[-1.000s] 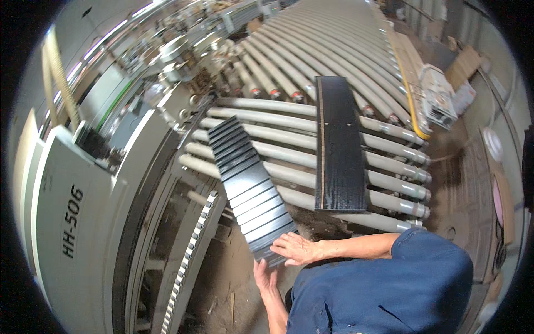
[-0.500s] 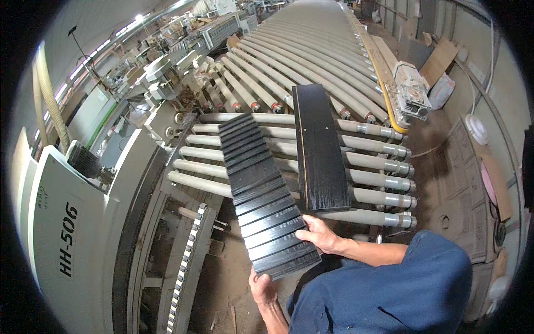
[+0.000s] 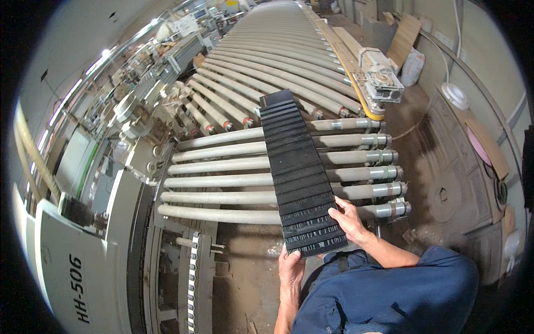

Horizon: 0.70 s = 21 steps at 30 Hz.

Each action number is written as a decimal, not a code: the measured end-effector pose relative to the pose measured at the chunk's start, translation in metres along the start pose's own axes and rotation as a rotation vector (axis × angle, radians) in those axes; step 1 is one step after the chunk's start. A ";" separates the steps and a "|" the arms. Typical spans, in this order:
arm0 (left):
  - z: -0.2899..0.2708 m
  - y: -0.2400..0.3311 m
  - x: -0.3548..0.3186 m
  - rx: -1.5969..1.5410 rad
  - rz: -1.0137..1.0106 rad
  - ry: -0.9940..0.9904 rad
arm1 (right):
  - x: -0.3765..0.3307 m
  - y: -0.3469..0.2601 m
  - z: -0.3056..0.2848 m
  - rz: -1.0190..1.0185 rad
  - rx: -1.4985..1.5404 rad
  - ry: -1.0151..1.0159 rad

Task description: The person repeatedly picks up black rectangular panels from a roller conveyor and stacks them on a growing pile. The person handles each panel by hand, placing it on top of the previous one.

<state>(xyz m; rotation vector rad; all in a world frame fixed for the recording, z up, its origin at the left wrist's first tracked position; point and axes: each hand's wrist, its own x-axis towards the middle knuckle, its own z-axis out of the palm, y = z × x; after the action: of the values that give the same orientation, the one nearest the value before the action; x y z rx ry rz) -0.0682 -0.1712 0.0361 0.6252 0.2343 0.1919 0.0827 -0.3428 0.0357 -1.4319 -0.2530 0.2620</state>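
A long black board with grooves across its face (image 3: 305,175) lies over the rollers, its near end toward me. My left hand (image 3: 291,268) is closed on its near left corner, thumb on top. On the right edge, my right hand (image 3: 351,221) grips it, thumb on the face and fingers partly hidden underneath. Past its far end shows a bit of a smooth black board (image 3: 276,98); most of that one is hidden beneath the grooved board. Whether the two touch along their length I cannot tell.
Grey conveyor rollers (image 3: 222,181) run crosswise under the board, and a long roller conveyor (image 3: 267,42) stretches away behind. A white machine (image 3: 72,261) stands at left. A motor (image 3: 381,75) sits at the conveyor's right side, and dark panels (image 3: 453,183) lean by the right wall.
The grooved board has moved right and forward, now covering most of the smooth black board that lay beside it. Both hands moved along with it, keeping their grip. The view has shifted.
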 end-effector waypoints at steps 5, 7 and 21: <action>0.005 0.000 0.012 0.270 -0.050 0.119 | -0.021 -0.014 -0.030 -0.081 -0.556 -0.252; 0.000 0.003 0.016 0.754 -0.078 0.210 | -0.035 -0.019 -0.039 -0.087 -0.756 -0.386; -0.009 0.016 0.060 1.744 0.309 -0.025 | -0.005 -0.001 -0.046 -0.512 -1.037 -0.286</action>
<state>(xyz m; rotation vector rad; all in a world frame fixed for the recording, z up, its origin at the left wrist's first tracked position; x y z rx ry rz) -0.0155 -0.1385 0.0288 2.4023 0.2398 0.2470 0.0933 -0.3879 0.0308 -2.2687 -1.0872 -0.1265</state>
